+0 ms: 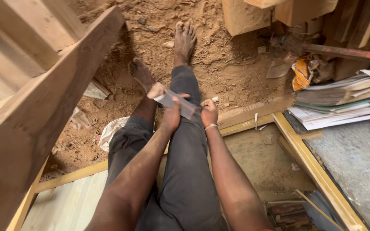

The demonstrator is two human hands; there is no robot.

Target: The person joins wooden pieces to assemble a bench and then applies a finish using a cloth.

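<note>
Seated, legs out over sawdust-strewn dirt floor [236, 72], bare feet fwd, dark grey trousers [185, 171]

Left hand [172, 116]: closed round a thin flat grey strip, prob. metal or plastic w/ pale end [174, 101]. Strip runs diagonally from upper left to lower right, above my knees, tilted. Fingers wrapped on its mid-section; pale end sticks out beyond the hand toward the feet.

Right hand [209, 112]: clenched into a fist, just beside the lower right end of the strip. Cannot tell whether it actually grips that end or only touches it. Thin pale band [210, 126] on that wrist.

Surroundings: large brown timber plank [43, 111] slanting across left of view, close to camera. Yellow-painted wooden frame rails [305, 154] under and right of my legs. Stack of flat sheets & boards [343, 102] at right, crumpled orange wrapper [301, 72] next to it, red metal bar [347, 53] above. Pale timber blocks [245, 17] at top. White crumpled cloth or bag [110, 132] by left thigh on the floor
</note>
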